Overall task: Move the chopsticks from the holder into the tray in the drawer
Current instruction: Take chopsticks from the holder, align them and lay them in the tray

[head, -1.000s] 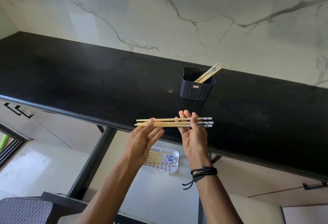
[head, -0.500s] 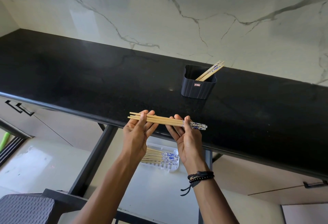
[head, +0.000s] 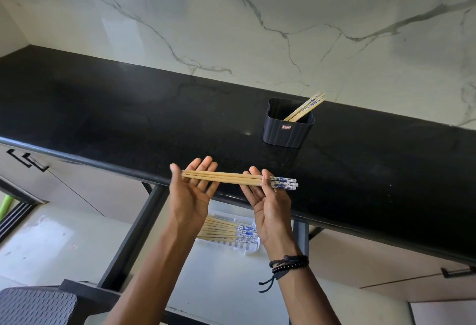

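A bundle of wooden chopsticks (head: pixel 231 179) with blue-and-white ends lies level across both my palms, above the counter's front edge. My left hand (head: pixel 192 194) supports the plain tips with fingers spread and the thumb resting on them. My right hand (head: pixel 268 199) pinches the bundle near the patterned ends. The black ribbed holder (head: pixel 286 131) stands on the black counter (head: pixel 128 123) and has a few chopsticks (head: pixel 306 107) leaning out to the right. Below, in the open drawer (head: pixel 224 281), the white tray (head: pixel 247 248) holds several chopsticks (head: pixel 226 230), partly hidden by my wrists.
A marble wall rises behind the counter. The drawer's black frame (head: pixel 136 232) runs down the left side. A grey woven surface (head: pixel 36 308) sits at the lower left. Cabinet handles (head: pixel 27 161) show under the counter on the left, and another handle (head: pixel 458 272) on the right.
Both hands have stayed above the counter's edge. The chopsticks have been squared into a tighter bundle, and my left hand's fingers have opened out flat beneath them.
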